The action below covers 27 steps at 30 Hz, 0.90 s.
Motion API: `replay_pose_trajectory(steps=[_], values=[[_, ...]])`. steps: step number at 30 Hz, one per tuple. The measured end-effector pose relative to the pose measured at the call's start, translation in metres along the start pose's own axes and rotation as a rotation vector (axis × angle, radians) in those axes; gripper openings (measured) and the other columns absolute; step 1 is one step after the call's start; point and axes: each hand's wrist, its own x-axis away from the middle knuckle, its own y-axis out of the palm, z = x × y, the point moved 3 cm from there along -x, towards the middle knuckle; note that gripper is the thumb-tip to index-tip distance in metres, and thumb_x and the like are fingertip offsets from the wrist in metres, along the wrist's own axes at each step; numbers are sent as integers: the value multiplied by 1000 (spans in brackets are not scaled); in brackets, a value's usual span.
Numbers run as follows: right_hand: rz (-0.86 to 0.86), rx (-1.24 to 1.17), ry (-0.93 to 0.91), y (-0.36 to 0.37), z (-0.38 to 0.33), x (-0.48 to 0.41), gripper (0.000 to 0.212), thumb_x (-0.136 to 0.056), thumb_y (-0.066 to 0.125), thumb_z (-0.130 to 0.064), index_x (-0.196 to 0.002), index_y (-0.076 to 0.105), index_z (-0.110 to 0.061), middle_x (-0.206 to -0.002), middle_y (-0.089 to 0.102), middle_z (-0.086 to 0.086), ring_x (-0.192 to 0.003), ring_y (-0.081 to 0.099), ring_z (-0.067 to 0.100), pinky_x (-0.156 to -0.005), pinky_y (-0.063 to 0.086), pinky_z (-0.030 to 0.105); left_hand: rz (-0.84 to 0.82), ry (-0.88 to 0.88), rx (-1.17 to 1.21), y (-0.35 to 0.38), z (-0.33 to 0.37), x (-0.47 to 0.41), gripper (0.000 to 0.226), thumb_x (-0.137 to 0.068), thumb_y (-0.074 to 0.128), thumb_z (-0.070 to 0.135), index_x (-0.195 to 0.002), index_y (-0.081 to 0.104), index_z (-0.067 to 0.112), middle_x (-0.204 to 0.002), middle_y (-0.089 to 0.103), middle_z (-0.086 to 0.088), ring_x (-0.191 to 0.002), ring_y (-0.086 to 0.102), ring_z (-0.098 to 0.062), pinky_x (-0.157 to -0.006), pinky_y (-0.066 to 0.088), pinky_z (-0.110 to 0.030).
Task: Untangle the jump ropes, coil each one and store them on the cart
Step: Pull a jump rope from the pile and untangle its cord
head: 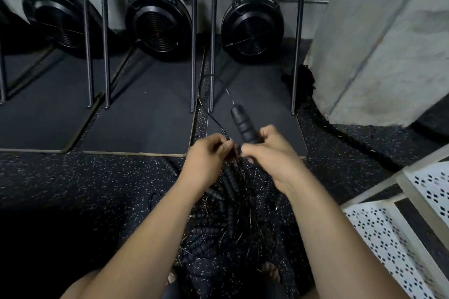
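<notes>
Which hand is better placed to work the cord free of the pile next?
Probably the left hand: it pinches the thin cord just above the tangled pile, while the right hand is busy gripping the ribbed handle.

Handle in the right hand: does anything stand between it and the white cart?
Nothing blocks the way to the cart, but the cord from the handle loops back to the left hand, above the tangled pile.

Nothing legible shows anywhere: no lettering, brand or number on the fan housings (252, 25) at twelve o'clock, the jump rope handle (244, 126) at centre, or the cart (379, 233) at four o'clock (its perforations are pattern, not writing).
</notes>
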Motion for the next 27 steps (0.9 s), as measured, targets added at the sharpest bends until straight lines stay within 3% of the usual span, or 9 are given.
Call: replay_pose_trajectory(steps=[5, 8, 10, 14, 17, 20, 23, 25, 27], values=[[-73, 12, 26, 14, 14, -10, 37, -82, 76, -6, -113, 57, -16, -81, 67, 5, -61, 60, 14, -66, 54, 37, 42, 31, 163, -10, 17, -5, 24, -108, 63, 21, -95, 70, 2, -80, 76, 6, -72, 69, -9, -71, 50, -23], [-125, 61, 21, 17, 19, -15, 18, -83, 74, -8, -100, 69, -10, -78, 75, 12, -67, 65, 16, -69, 51, 40, 65, 36, 250, -14, 25, -15, 23, -108, 62, 18, -98, 72, 0, -89, 80, 0, -81, 74, -13, -73, 54, -21], [-91, 133, -16, 17, 22, -20, 14, -83, 75, -16, -95, 72, -9, -83, 78, 14, -69, 70, 17, -66, 51, 41, 72, 27, 299, -15, 26, -19, 23, -108, 62, 15, -99, 71, -4, -89, 80, -1, -80, 73, -9, -69, 52, -16], [45, 331, -121, 13, 21, -25, 31, -75, 69, -41, -89, 71, -13, -76, 78, 4, -70, 76, 26, -71, 63, 47, 52, 3, 436, -13, 23, -21, 20, -108, 61, 13, -97, 72, 0, -92, 76, -9, -81, 68, -13, -72, 52, -21], [22, 311, -119, 15, 23, -26, 18, -87, 72, -29, -91, 72, -12, -74, 78, 3, -62, 76, 20, -67, 63, 42, 40, -17, 555, -17, 21, -25, 16, -108, 61, 14, -101, 75, 9, -98, 75, -12, -88, 66, -20, -81, 53, -29], [26, 213, -132, 17, 22, -26, 5, -90, 72, -17, -90, 72, -12, -71, 78, 4, -57, 74, 18, -60, 60, 38, 87, -73, 686, -23, 20, -27, 11, -108, 62, 13, -107, 69, 5, -98, 73, -12, -83, 69, -17, -71, 54, -22], [67, 114, -108, 11, 15, -23, 4, -89, 72, -15, -88, 71, -12, -69, 77, 5, -54, 71, 17, -57, 52, 33, 187, -165, 624, -22, 10, -25, 11, -106, 66, 18, -104, 58, 11, -83, 67, -6, -78, 73, -17, -60, 50, -21], [89, 47, -106, 5, 9, -19, 5, -89, 72, -14, -90, 71, -9, -68, 77, 5, -53, 68, 15, -56, 50, 31, 178, -222, 518, -14, 2, -24, 8, -106, 62, 18, -100, 60, 14, -78, 70, -1, -81, 73, -18, -66, 51, -27], [94, -46, -104, -2, 3, -14, 6, -91, 72, -12, -92, 71, -6, -65, 74, 5, -53, 63, 15, -53, 48, 29, 43, -235, 412, -2, 0, -21, 18, -104, 50, 10, -104, 68, 12, -92, 79, -1, -92, 75, -20, -77, 52, -31]])
